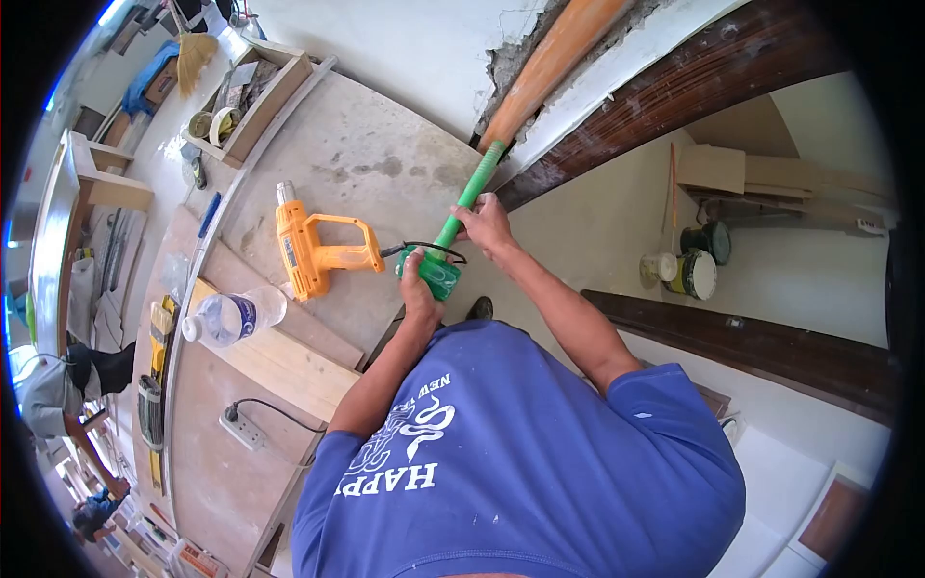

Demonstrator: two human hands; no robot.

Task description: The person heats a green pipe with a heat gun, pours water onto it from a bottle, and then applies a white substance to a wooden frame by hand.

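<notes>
Two grips by table edge (395, 306): left hand (417, 291), fingers closed round green box (443, 277); right hand (488, 229) pinching tube (473, 187).

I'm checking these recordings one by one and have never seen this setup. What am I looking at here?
There is no machine here, just a person's bare hands. This single picture comes from a camera worn on the head, looking forward and down, so the blue shirt is the wearer's own. The left hand holds a green box; the right hand grips the green tube above it. On the table are a yellow heat gun, a clear bottle and a power strip.
</notes>
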